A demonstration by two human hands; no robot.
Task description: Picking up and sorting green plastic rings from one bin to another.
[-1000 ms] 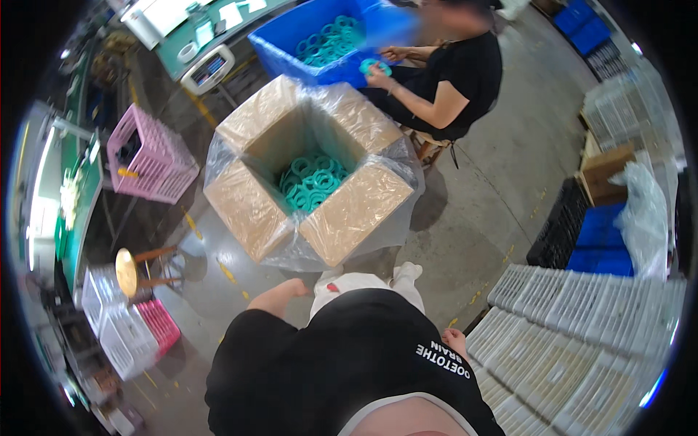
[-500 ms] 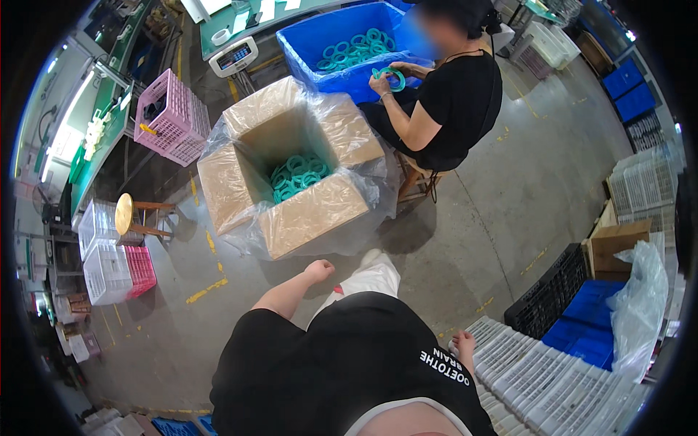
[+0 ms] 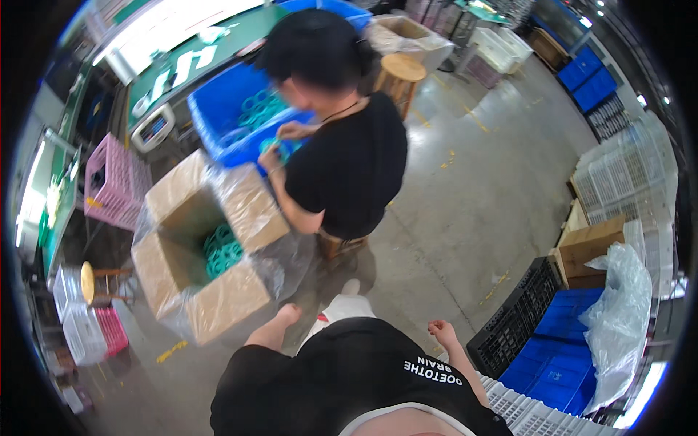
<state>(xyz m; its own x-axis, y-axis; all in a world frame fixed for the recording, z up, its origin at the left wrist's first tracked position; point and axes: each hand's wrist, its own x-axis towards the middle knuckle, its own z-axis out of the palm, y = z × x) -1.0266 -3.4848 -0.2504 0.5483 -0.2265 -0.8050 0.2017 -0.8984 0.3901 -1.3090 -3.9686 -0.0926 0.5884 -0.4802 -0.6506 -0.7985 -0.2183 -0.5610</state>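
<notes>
My left hand (image 3: pixel 289 314), loosely closed with nothing visible in it, hangs beside the near corner of an open cardboard box (image 3: pixel 229 301). The box is lined with clear plastic, and green rings (image 3: pixel 222 251) lie in a heap inside it. On the other side of my body, my right hand (image 3: pixel 442 331) is raised over the floor with its fingers curled in; no object shows in it. It is nearest to the black plastic pallet (image 3: pixel 512 316). Neither hand touches anything that I can see.
A seated person in black (image 3: pixel 349 171) handles green rings beside a blue bin (image 3: pixel 211 120) of more rings. White crates (image 3: pixel 531 414) and blue crates (image 3: pixel 549 370) stand at the near right. A pink crate (image 3: pixel 116 182) and a wooden stool (image 3: pixel 89 282) are on the left.
My view has moved forward and turned right, so the box and the seated person now appear further left. My right arm has swung forward, away from the white crates.
</notes>
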